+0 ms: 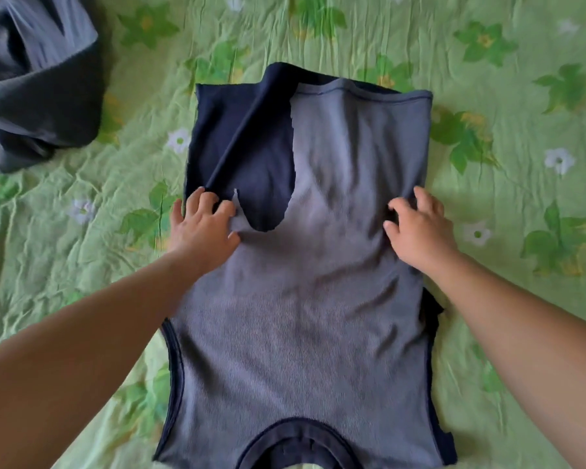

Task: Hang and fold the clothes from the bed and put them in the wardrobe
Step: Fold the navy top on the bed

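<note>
A navy garment [305, 299], turned inside out so its grey fleece lining shows, lies flat on the bed with its neck hole toward me. Part of its far left side is folded over and shows the navy outer face [247, 147]. My left hand [202, 225] lies on the garment's left edge, its fingers curled and pinching the fabric beside the fold. At the right edge, my right hand [416, 228] bunches the cloth with bent fingers.
The bed is covered by a green floral bedspread [508, 130]. A crumpled dark grey piece of clothing [38, 82] lies at the far left corner, apart from the garment under my hands.
</note>
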